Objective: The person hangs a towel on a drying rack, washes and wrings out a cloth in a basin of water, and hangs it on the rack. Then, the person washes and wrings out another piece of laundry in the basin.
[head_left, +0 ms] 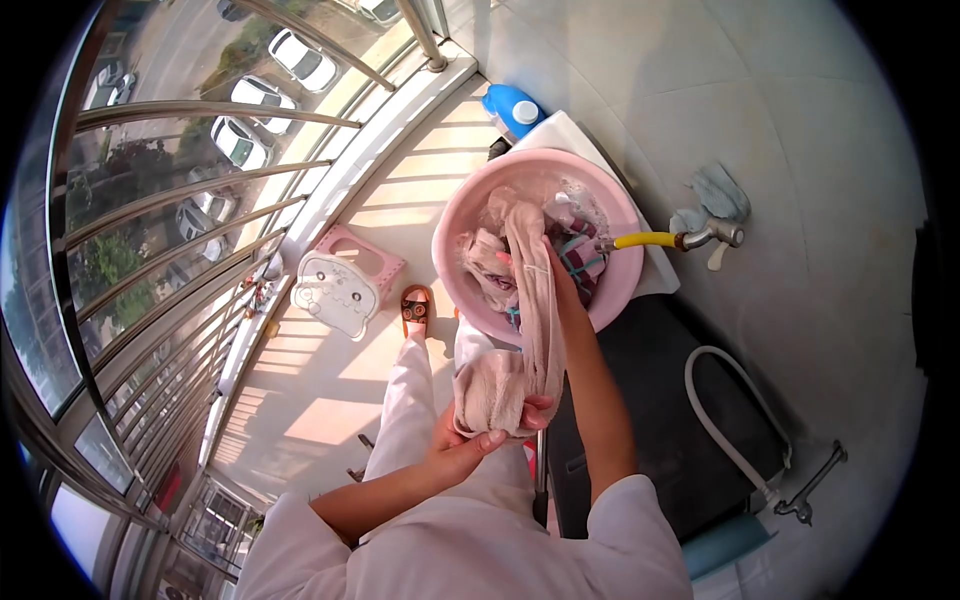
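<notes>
A long, wet-looking pink cloth (541, 310), maybe a towel, runs from the pink basin (457, 190) toward my body. Its near end is bunched in my left hand (470, 445), whose fingers curl around the folds. Over the basin, my right hand (562, 280) grips the cloth farther along; most of its fingers are hidden behind the fabric. Other laundry, including a plaid piece (582, 262), lies in the basin with sudsy water. A yellow hose (645, 240) on the wall tap (720, 235) points over the basin's right side.
A blue jug (512, 110) stands behind the basin. To the left are a pink and white step stool (340, 290) and the balcony railing (220, 115). A black-topped surface (660, 400) and a grey hose (715, 425) are at right. A grey rag (718, 192) hangs by the tap.
</notes>
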### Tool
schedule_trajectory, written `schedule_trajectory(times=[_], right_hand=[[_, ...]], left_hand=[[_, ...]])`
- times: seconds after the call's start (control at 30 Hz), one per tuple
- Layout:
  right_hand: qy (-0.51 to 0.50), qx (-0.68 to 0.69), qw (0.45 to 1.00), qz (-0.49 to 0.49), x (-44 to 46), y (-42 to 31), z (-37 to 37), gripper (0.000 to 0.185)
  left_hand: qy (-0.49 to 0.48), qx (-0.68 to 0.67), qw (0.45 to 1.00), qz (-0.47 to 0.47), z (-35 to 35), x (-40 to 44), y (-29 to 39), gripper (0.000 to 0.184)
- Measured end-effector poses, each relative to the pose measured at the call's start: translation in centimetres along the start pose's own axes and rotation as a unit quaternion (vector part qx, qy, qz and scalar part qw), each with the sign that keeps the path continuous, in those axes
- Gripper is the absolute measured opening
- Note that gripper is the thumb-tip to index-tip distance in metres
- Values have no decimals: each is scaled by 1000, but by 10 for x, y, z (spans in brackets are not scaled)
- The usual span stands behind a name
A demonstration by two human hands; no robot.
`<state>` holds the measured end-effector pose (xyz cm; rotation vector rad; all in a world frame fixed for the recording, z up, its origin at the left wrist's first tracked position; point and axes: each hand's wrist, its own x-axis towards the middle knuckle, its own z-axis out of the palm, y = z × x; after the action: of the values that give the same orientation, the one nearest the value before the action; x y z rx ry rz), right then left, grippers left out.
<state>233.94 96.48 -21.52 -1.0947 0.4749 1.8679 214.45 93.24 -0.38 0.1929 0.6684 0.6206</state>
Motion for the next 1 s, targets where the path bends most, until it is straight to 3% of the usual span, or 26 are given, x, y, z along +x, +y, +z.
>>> schedule_trajectory(times=[0.03,0.13,0.2,0.27,0.37,0.47,0.53,0.6,0.67,0.73,0.83,0.87,0.97,1.0], right_hand=[[-116,-19,986,117,6,-14,-10,47],[6,-128,991,-38,-7,-17,14,37],[-1,-195,972,-128,-28,-15,20,41],[4,-264,947,-183,-64,-16,46,44],[1,-321,916,-239,-102,-13,73,49],[-13,-411,844,-345,-107,-9,76,49],[-18,-450,824,-343,-97,-11,72,46],[-6,-533,776,-338,-70,-14,58,44],[48,-672,662,-328,-41,-20,47,44],[78,-766,535,-347,-3,-20,26,46],[184,-779,441,-406,36,-10,8,54],[177,-771,451,-414,35,-7,7,57],[139,-741,493,-434,-4,7,33,61],[106,-725,523,-434,-20,14,35,58]], left_hand=[[7,1,1000,8,-7,1,1,41],[29,-22,999,29,-48,22,-9,46],[121,-17,992,26,-79,47,-22,44],[148,21,989,20,-91,81,-19,44],[148,-42,988,-19,-132,137,-46,43],[181,-65,979,-72,-154,183,-62,44],[210,-65,972,-78,-171,207,-76,45],[239,10,968,-83,-194,218,-96,55],[245,70,965,-69,-188,213,-94,60],[276,63,955,-87,-179,208,-90,66],[295,-3,948,-120,-160,206,-81,71],[296,-35,946,-129,-155,208,-78,72],[92,-207,967,-119,-195,241,-109,74],[82,-221,963,-132,-198,249,-104,73]])
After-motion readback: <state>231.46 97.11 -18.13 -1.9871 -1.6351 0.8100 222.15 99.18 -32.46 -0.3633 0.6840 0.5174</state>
